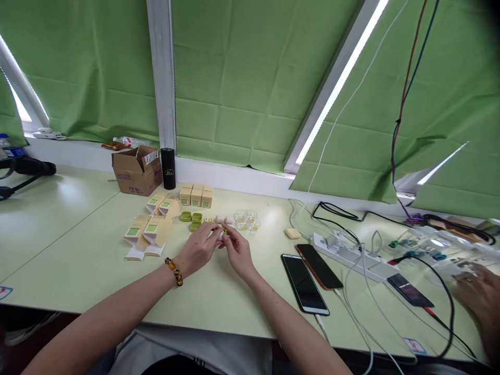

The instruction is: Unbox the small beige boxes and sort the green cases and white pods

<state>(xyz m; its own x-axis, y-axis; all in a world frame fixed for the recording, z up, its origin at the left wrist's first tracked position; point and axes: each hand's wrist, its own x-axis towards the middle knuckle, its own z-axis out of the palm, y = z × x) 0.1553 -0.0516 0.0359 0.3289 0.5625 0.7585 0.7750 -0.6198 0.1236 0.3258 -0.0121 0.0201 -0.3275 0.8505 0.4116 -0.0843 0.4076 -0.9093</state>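
Observation:
My left hand (pixel 200 246) and my right hand (pixel 237 251) meet over the pale green table (pixel 78 219). Both pinch a small white and green object (pixel 222 234) between their fingertips. A beaded bracelet (pixel 174 271) circles my left wrist. Just beyond my hands lie small green lids (pixel 191 219), pink-white blocks (pixel 224 219) and clear plastic cases (pixel 246 220). Left of them lie several flat folded beige cartons (pixel 150 229). Three upright beige boxes (pixel 196 196) stand behind.
An open cardboard box (pixel 136 170) and a black cylinder (pixel 168 168) stand at the back. Two phones (pixel 310 276) lie right of my hands beside a power strip (pixel 351 255) with many cables. Another person's hand (pixel 480 297) rests at the far right.

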